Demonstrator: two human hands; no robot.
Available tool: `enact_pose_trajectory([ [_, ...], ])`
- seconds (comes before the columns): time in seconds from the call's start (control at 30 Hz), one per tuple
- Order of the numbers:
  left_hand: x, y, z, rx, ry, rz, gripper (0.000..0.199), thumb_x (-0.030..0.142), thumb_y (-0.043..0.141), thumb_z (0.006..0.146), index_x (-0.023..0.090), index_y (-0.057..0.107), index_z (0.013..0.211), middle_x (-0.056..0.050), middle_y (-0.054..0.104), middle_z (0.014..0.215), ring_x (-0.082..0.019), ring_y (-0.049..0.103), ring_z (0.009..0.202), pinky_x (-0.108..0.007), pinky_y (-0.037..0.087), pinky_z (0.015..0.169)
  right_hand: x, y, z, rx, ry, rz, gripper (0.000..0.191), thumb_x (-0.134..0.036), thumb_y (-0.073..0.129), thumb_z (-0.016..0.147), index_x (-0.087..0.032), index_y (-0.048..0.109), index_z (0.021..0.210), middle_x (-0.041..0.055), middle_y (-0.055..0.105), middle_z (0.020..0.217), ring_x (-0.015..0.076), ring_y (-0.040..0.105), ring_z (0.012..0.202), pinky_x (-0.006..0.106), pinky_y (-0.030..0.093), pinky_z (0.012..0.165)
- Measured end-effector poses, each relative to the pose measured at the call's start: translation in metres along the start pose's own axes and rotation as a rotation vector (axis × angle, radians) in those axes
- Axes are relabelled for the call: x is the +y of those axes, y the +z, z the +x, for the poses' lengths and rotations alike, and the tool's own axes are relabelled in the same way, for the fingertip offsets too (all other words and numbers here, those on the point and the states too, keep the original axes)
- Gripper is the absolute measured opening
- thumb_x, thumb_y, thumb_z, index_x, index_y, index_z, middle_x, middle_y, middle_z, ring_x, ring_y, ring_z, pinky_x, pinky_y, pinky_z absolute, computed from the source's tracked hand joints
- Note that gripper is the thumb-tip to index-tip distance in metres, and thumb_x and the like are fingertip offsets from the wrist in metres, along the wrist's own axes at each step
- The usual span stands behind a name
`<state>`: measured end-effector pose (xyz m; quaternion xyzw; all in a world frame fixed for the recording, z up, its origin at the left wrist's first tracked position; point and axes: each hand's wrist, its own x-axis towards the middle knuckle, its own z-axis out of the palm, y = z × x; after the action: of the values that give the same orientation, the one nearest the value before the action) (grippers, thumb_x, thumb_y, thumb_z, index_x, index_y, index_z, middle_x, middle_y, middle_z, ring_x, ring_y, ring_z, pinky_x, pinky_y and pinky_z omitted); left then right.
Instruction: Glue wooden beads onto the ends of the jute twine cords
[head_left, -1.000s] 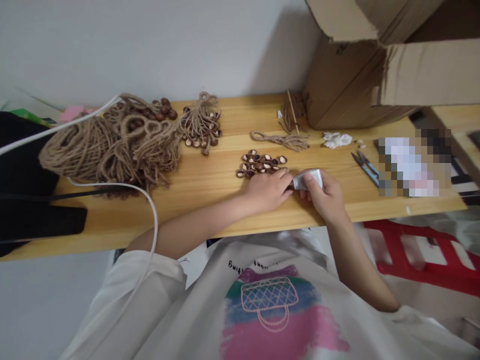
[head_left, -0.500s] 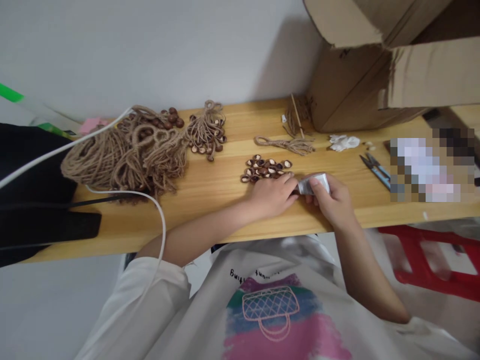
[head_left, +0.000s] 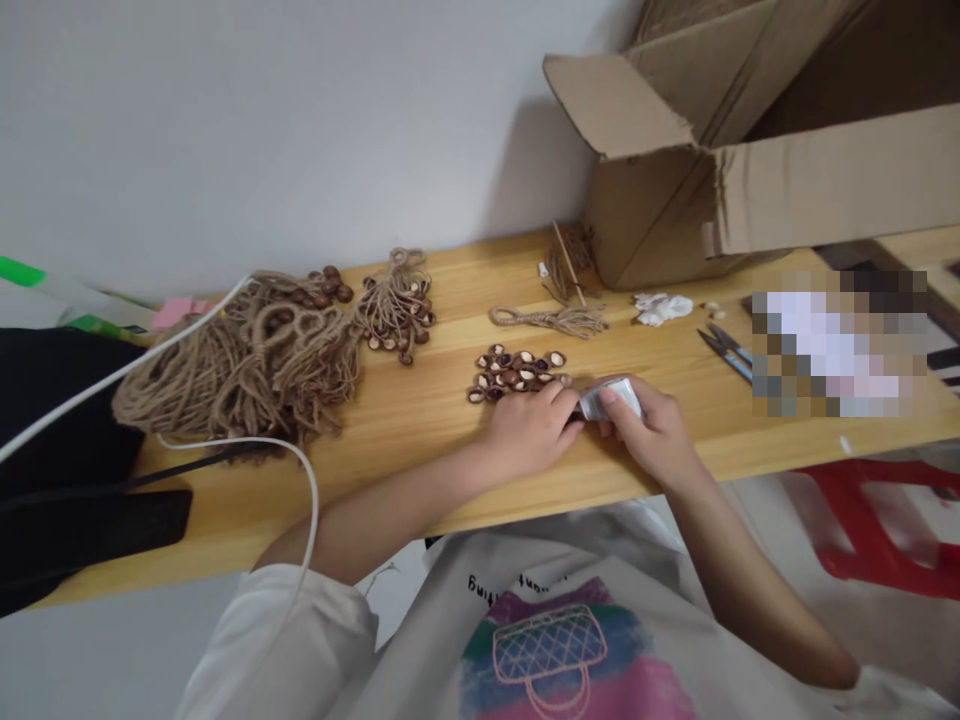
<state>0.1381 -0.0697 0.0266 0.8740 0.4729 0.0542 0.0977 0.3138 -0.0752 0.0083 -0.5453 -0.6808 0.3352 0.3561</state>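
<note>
My right hand [head_left: 652, 425] is closed round a silvery white squeeze tube [head_left: 616, 402], thumb on top, its narrow end pointing left. My left hand [head_left: 529, 432] meets that end with fingers bent together; a small dark bit shows between the hands, but what the left fingers hold is hidden. Just beyond the left hand lies a cluster of brown nutshell halves [head_left: 517, 372] with pale insides. Behind them rests a looped bundle of twine [head_left: 551, 320].
A big heap of twine [head_left: 232, 375] and a smaller corded bunch with shells [head_left: 397, 305] lie to the left. An open cardboard box [head_left: 652, 215] stands at back right. Blue-handled scissors [head_left: 724, 352] and crumpled white tissue [head_left: 662, 308] lie right. A white cable [head_left: 311, 480] crosses my left arm.
The view has shifted, so the table and its contents sit lower and further left. Both hands keep nearly the same pose, with the tube still in the right.
</note>
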Motion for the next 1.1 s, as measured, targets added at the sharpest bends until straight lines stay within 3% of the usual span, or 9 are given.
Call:
enact_pose_trajectory([
  [0.43,-0.0004,-0.0016,0.0002,-0.043,-0.007,-0.016,0.028,0.042,0.04,0.092,0.021,0.054,0.104,-0.004,0.064,0.105,-0.021,0.066,0.081,-0.029,0.048,0.057,-0.0005,-0.0005,-0.0001,-0.004,0.004,0.0,0.035,-0.044,0.045,0.09,-0.018,0.053,0.068,-0.0014,0.053,0.055,0.0107,0.048,0.053,0.023,0.038,0.055],
  [0.83,0.0004,-0.0021,0.0009,-0.037,-0.013,0.007,0.027,0.041,0.04,0.091,0.021,0.054,0.103,-0.004,0.064,0.103,-0.021,0.066,0.081,-0.03,0.047,0.056,-0.0008,0.0,0.0,-0.001,0.013,0.016,0.032,-0.044,0.046,0.09,-0.017,0.06,0.081,-0.002,0.054,0.056,0.0108,0.05,0.054,0.023,0.039,0.056],
  [1.1,-0.0003,-0.0013,0.0003,-0.026,-0.006,0.001,0.028,0.042,0.04,0.092,0.02,0.053,0.104,-0.004,0.063,0.105,-0.021,0.066,0.081,-0.03,0.047,0.056,-0.0004,0.0006,0.0,0.008,0.004,0.003,0.033,-0.044,0.046,0.09,-0.017,0.059,0.076,-0.0017,0.054,0.055,0.0109,0.05,0.053,0.023,0.039,0.055],
])
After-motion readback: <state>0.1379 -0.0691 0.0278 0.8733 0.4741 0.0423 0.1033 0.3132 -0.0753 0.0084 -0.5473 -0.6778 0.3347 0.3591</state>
